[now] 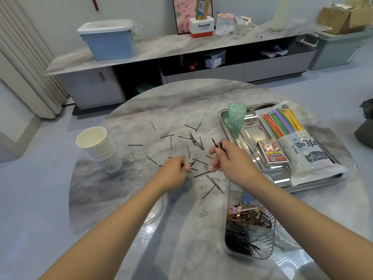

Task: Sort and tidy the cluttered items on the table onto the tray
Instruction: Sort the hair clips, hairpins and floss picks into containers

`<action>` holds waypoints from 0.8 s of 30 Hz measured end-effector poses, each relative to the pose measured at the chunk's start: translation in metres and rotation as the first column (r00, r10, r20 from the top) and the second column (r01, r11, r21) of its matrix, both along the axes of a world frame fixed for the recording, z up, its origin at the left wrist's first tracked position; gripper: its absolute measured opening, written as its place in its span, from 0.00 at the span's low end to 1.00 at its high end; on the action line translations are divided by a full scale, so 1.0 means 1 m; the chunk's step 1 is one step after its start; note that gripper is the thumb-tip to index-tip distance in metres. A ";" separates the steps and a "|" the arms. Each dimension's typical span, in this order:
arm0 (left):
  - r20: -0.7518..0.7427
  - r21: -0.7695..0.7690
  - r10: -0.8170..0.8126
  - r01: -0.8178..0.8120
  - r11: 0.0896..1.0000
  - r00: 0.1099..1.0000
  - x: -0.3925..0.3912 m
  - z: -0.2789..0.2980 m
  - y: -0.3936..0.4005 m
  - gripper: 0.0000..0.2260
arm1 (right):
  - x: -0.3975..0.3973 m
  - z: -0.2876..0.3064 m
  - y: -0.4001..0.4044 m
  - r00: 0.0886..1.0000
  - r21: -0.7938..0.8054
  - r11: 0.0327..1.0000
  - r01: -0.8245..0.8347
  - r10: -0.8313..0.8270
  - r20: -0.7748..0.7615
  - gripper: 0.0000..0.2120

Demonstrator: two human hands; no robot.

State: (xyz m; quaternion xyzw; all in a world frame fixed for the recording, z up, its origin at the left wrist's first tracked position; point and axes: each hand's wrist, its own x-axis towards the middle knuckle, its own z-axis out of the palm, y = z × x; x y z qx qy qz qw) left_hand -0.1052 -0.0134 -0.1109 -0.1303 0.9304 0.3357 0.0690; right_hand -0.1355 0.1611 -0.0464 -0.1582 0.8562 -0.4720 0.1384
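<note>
Black hairpins (219, 145) — pinched in right hand (228, 158), scattered beneath

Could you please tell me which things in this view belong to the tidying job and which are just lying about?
Part of the job:
bobby pins
paper clips
clear dish
paper cups
tray
left hand, right hand

Just lying about:
blue storage box
Panasonic holder
cardboard box
</note>
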 end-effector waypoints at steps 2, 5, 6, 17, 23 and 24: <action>-0.038 0.296 0.086 -0.071 0.953 0.996 -0.001 0.015 0.008 0.10 | -0.001 0.000 0.002 0.998 0.068 0.998 -0.014 0.017 -0.056 0.11; -0.069 0.610 0.169 -0.092 0.787 0.983 -0.002 0.034 0.020 0.07 | -0.003 -0.001 0.004 0.993 0.101 0.994 -0.029 0.040 -0.107 0.10; -0.071 0.660 0.170 -0.082 0.747 0.983 -0.003 0.037 0.024 0.06 | -0.003 0.000 0.004 0.993 0.092 0.995 -0.025 0.036 -0.115 0.11; -0.116 0.255 0.170 -0.136 0.957 0.979 -0.015 0.004 0.023 0.03 | -0.013 0.002 0.012 0.991 -0.027 0.991 0.131 -0.132 -0.029 0.12; -0.058 -0.199 -0.001 -0.011 0.980 0.998 -0.019 -0.028 0.023 0.03 | -0.025 0.007 0.014 0.906 -0.181 0.958 0.225 -0.137 0.400 0.14; -0.056 -0.239 -0.023 0.009 0.971 0.998 -0.020 -0.028 0.023 0.04 | -0.026 0.009 0.016 0.867 -0.241 0.935 0.261 -0.117 0.485 0.14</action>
